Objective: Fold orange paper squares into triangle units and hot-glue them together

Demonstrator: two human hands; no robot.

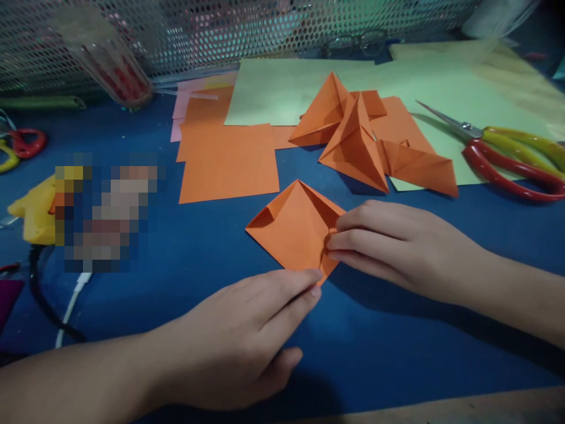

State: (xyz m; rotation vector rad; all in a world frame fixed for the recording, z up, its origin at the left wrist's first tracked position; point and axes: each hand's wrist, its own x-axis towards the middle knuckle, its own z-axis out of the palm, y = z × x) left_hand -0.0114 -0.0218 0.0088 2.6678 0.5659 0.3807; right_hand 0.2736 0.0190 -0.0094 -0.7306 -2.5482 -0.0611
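While the right hand [397,244] pinches folded paper [293,229], the left hand [247,324], thumb apart, touches it. Mesh [247,35] backs the blue table [212,241].

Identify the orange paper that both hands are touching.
The folded diamond-shaped paper, nearest the person: left hand on its near corner, right hand on its right side. The flat orange sheets and pointed folded pieces lie beyond, untouched.
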